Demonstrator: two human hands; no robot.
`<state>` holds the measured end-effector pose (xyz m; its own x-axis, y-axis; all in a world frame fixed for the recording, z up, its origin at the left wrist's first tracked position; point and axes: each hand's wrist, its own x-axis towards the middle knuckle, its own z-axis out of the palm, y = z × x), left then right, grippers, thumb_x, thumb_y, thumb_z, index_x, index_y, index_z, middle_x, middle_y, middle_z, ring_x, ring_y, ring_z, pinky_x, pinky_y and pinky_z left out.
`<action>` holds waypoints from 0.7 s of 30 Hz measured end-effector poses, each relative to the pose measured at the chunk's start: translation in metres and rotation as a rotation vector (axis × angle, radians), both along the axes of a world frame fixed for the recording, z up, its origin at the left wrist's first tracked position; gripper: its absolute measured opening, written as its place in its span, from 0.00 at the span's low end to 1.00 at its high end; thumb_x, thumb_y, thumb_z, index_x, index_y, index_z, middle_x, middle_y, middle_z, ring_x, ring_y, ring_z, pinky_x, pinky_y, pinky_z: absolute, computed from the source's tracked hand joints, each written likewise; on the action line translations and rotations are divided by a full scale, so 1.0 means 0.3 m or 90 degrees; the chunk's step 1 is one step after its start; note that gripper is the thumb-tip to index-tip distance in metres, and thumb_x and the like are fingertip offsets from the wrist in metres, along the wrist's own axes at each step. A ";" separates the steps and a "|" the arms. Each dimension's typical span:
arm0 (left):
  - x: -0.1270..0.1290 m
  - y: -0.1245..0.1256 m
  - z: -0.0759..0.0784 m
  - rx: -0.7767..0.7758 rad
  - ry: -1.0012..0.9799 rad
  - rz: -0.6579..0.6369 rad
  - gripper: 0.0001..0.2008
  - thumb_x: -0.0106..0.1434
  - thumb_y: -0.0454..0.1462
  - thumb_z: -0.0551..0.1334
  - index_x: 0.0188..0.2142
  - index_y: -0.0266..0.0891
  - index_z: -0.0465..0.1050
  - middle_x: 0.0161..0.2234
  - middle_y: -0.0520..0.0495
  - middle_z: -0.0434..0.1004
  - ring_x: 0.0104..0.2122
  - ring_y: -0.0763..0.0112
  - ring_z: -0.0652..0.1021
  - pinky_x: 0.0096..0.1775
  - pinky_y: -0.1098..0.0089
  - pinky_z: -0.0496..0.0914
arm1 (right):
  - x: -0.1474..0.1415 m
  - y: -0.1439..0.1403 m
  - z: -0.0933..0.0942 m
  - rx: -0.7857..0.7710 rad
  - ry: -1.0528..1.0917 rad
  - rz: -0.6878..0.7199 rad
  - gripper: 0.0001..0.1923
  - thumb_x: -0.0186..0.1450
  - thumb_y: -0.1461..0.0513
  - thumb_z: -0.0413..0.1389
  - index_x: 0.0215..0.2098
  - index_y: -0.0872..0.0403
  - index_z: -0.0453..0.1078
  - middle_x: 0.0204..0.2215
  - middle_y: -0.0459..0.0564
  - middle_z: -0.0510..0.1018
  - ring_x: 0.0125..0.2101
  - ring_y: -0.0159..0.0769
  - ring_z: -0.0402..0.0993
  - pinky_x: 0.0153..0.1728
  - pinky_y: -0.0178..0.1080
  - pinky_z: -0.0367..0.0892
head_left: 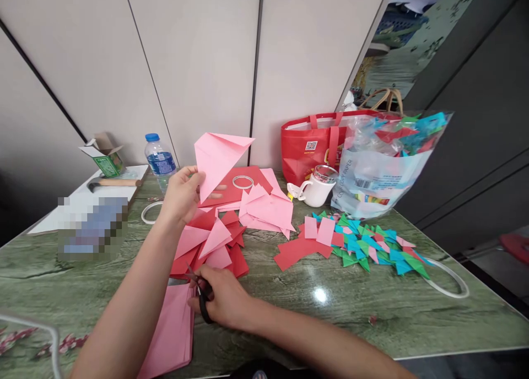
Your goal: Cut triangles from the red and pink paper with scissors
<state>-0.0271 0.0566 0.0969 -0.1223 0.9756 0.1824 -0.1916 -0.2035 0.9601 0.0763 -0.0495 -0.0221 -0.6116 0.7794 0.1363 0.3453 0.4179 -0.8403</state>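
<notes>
Raised above the table, my left hand [187,190] pinches a folded sheet of pink paper [220,157], creased into a pointed shape. My right hand [225,295] is closed around black-handled scissors [201,299], low over the table, with the blades pointing up and left. Below it lies a stack of pink paper [171,329], partly covered by my left forearm. Just beyond the scissors is a pile of folded red and pink pieces [215,238]. Behind that sit more folded pink sheets [266,208] and a larger red sheet [258,179].
On the right are cut paper strips [301,252], small coloured triangles [363,244], and a white ring [452,280]. Behind them stand a white mug [319,189], a red bag [303,139] and a plastic bag [372,175]. A water bottle [160,161] and hammer [118,183] are left.
</notes>
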 end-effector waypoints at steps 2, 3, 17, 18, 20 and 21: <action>-0.005 0.013 -0.008 0.002 -0.006 -0.007 0.06 0.53 0.31 0.57 0.32 0.34 0.62 0.30 0.46 0.75 0.29 0.61 0.80 0.26 0.63 0.77 | -0.013 -0.002 -0.007 0.007 0.014 -0.004 0.15 0.53 0.63 0.58 0.39 0.52 0.65 0.25 0.42 0.70 0.22 0.28 0.63 0.23 0.28 0.57; -0.010 0.016 -0.009 0.002 -0.009 -0.007 0.07 0.52 0.31 0.58 0.32 0.34 0.62 0.30 0.46 0.75 0.29 0.61 0.80 0.26 0.64 0.77 | -0.019 -0.002 -0.011 0.005 0.016 0.006 0.15 0.53 0.63 0.58 0.39 0.52 0.65 0.26 0.42 0.70 0.23 0.28 0.64 0.24 0.28 0.58; -0.005 -0.005 -0.049 -0.053 -0.035 -0.035 0.09 0.51 0.31 0.59 0.34 0.34 0.63 0.27 0.47 0.76 0.27 0.63 0.80 0.27 0.64 0.76 | 0.010 -0.022 -0.028 -0.230 0.308 -0.025 0.14 0.53 0.56 0.61 0.35 0.54 0.67 0.29 0.46 0.75 0.28 0.31 0.71 0.29 0.32 0.66; 0.003 -0.011 -0.046 -0.052 -0.032 -0.047 0.10 0.51 0.32 0.59 0.35 0.34 0.63 0.27 0.47 0.76 0.26 0.64 0.80 0.27 0.64 0.76 | 0.036 -0.013 -0.019 -0.250 0.362 -0.038 0.15 0.53 0.55 0.61 0.34 0.54 0.67 0.29 0.47 0.75 0.28 0.32 0.71 0.30 0.34 0.67; 0.027 -0.030 -0.041 -0.042 -0.020 -0.077 0.13 0.52 0.33 0.59 0.38 0.35 0.63 0.25 0.48 0.76 0.25 0.65 0.79 0.25 0.67 0.75 | 0.104 0.019 0.006 -0.257 0.460 -0.111 0.16 0.52 0.55 0.62 0.34 0.54 0.66 0.27 0.47 0.75 0.24 0.31 0.70 0.27 0.34 0.68; 0.045 -0.043 -0.039 -0.040 -0.008 -0.102 0.14 0.52 0.34 0.60 0.40 0.36 0.62 0.24 0.49 0.77 0.24 0.65 0.79 0.24 0.68 0.74 | 0.145 0.042 0.021 -0.234 0.497 -0.172 0.16 0.52 0.56 0.61 0.35 0.54 0.66 0.27 0.47 0.75 0.22 0.29 0.69 0.25 0.34 0.68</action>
<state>-0.0136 0.0436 0.0851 0.0342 0.9922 0.1201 -0.2293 -0.1092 0.9672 0.1196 -0.0370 -0.0157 -0.2401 0.9592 0.1494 -0.3317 0.0636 -0.9413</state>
